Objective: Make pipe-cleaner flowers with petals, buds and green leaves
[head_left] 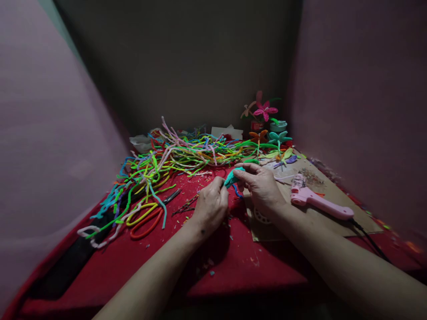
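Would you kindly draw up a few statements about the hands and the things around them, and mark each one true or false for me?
1. The left hand and the right hand both hold one turquoise piece. True.
2. The scissors are in the right hand. False: the scissors lie to the left of the left hand.
3. A pink corded tool lies on the brown board. True.
4. The heap of fuzzy stems is all one colour. False: the heap mixes green, yellow, pink, blue and other colours.
5. A bright pink flower shows beyond the hands, toward the back right. True.
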The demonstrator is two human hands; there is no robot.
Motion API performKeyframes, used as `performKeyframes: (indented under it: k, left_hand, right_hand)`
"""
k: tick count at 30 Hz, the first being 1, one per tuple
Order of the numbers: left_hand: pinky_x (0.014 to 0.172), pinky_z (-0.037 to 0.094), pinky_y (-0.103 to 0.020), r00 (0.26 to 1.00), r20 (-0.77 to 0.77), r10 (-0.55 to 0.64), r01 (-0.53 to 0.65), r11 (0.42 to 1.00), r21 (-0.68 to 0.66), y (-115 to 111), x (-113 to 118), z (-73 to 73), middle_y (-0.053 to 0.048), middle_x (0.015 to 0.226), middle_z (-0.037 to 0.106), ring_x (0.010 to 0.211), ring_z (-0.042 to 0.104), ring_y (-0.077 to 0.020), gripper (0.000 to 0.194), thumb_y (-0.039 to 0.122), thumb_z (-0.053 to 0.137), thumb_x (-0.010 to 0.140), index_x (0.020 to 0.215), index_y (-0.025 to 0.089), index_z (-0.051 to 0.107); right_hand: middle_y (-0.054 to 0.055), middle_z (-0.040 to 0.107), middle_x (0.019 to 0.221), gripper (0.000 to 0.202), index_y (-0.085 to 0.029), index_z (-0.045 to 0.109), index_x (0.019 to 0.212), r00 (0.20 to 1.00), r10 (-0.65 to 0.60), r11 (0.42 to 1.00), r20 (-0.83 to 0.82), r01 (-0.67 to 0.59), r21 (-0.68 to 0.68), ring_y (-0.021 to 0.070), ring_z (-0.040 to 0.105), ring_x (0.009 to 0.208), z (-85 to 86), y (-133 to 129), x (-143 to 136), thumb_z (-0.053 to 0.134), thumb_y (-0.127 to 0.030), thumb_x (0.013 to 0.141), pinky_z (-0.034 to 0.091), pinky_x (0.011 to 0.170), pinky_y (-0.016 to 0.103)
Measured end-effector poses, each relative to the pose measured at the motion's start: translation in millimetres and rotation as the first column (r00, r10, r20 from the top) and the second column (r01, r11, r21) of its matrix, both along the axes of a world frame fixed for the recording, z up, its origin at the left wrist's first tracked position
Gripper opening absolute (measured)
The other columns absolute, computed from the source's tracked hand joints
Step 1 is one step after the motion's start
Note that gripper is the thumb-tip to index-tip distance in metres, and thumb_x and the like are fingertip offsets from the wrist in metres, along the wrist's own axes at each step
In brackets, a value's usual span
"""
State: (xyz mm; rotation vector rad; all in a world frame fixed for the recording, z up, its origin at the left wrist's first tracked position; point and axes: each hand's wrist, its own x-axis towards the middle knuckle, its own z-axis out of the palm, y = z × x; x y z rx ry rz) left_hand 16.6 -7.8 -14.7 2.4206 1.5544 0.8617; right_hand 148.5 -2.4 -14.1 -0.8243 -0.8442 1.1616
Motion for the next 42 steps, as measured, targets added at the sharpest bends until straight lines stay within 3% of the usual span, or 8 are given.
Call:
performKeyframes:
  k: [6, 10, 16, 22, 30, 35, 39, 42]
  left_hand:
    - [0.062, 0.042, -0.025, 0.944, -0.329, 0.027, 0.025, 0.988, 0.151, -3.5, 0.9, -8.8, -0.005, 0.082, 0.059, 0.071, 0.056, -0.016, 0.016, 0.014, 0.033, 0.086, 0.091, 0.016, 0.048]
    - [0.065, 0.046, -0.027, 0.873, -0.487, 0.029, 0.058, 0.985, 0.164, -4.1, 1.3, -10.8, -0.009, 0.09, 0.058, 0.079, 0.057, -0.0185, 0.021, 0.008, 0.031, 0.085, 0.098, 0.013, 0.047]
    - [0.06, 0.045, -0.026, 0.849, -0.521, 0.087, 0.018, 0.981, 0.193, -5.3, 4.4, -8.0, -0.009, 0.085, 0.057, 0.074, 0.058, -0.0184, 0.027, 0.023, 0.023, 0.093, 0.098, 0.013, 0.047]
    - [0.059, 0.041, -0.027, 0.848, -0.527, 0.057, 0.034, 0.986, 0.162, -3.8, 1.6, -6.4, -0.008, 0.085, 0.059, 0.074, 0.057, -0.0185, 0.024, 0.011, 0.027, 0.089, 0.096, 0.014, 0.05]
    - [0.054, 0.031, -0.025, 0.94, -0.335, 0.061, 0.026, 0.968, 0.249, 4.9, -3.3, -16.0, -0.003, 0.071, 0.059, 0.061, 0.052, -0.014, 0.021, 0.017, 0.033, 0.089, 0.085, 0.017, 0.053]
    - [0.054, 0.029, -0.025, 0.985, -0.166, -0.049, 0.092, 0.96, 0.264, 7.6, -5.2, -18.2, -0.001, 0.065, 0.053, 0.057, 0.045, -0.0123, 0.018, 0.015, 0.036, 0.086, 0.078, 0.017, 0.053]
    - [0.053, 0.029, -0.022, 0.977, 0.181, -0.114, 0.103, 0.992, 0.066, 6.6, -4.7, -10.3, 0.003, 0.057, 0.044, 0.052, 0.038, -0.0092, 0.018, 0.02, 0.041, 0.085, 0.07, 0.017, 0.05]
    - [0.047, 0.026, -0.02, 0.869, 0.49, -0.065, 0.169, 0.971, -0.171, 7.0, -5.5, -2.0, 0.005, 0.054, 0.038, 0.048, 0.033, -0.0072, 0.018, 0.026, 0.043, 0.083, 0.07, 0.016, 0.051]
  right_hand:
    - [-0.001, 0.06, 0.064, 0.027, -0.014, 0.059, 0.079, 1.0, -0.024, 1.0, 0.018, 0.024, -0.012, 0.0088, 0.051, 0.05, -1.8, 0.3, 0.8, 0.073, -0.026, 0.059, 0.037, 0.045, 0.022]
    - [0.0, 0.061, 0.066, 0.028, -0.014, 0.059, 0.079, 1.0, -0.016, 1.0, 0.019, 0.017, -0.013, 0.01, 0.053, 0.051, -2.4, 0.4, 0.9, 0.073, -0.028, 0.059, 0.037, 0.044, 0.022]
    - [-0.001, 0.061, 0.065, 0.027, -0.014, 0.059, 0.078, 1.0, -0.026, 0.999, 0.01, 0.027, -0.022, 0.0095, 0.053, 0.051, -2.6, -0.7, -1.3, 0.073, -0.027, 0.059, 0.04, 0.048, 0.023]
    - [-0.001, 0.059, 0.062, 0.025, -0.013, 0.059, 0.077, 0.999, -0.028, 0.999, 0.026, 0.029, -0.019, 0.0089, 0.051, 0.05, -4.1, -0.6, -1.5, 0.072, -0.026, 0.06, 0.038, 0.046, 0.022]
    - [-0.002, 0.059, 0.062, 0.024, -0.013, 0.06, 0.078, 0.998, -0.027, 1.0, 0.049, 0.028, -0.012, 0.0076, 0.049, 0.049, -3.2, -1.1, -1.0, 0.071, -0.027, 0.061, 0.037, 0.046, 0.022]
    - [-0.002, 0.059, 0.063, 0.023, -0.014, 0.059, 0.077, 0.999, 0.011, 1.0, 0.031, -0.011, 0.009, 0.0078, 0.049, 0.048, -5.2, -0.9, -1.4, 0.071, -0.028, 0.062, 0.037, 0.044, 0.022]
    - [-0.003, 0.058, 0.065, 0.031, -0.015, 0.059, 0.085, 0.998, 0.062, 0.998, 0.005, -0.062, 0.026, 0.0069, 0.048, 0.046, -0.6, -2.6, -1.0, 0.071, -0.031, 0.063, 0.036, 0.041, 0.021]
    - [-0.004, 0.057, 0.069, 0.042, -0.019, 0.054, 0.101, 0.999, 0.038, 0.999, -0.026, -0.037, 0.033, 0.0064, 0.048, 0.044, 5.9, -2.9, 1.4, 0.069, -0.035, 0.065, 0.035, 0.037, 0.019]
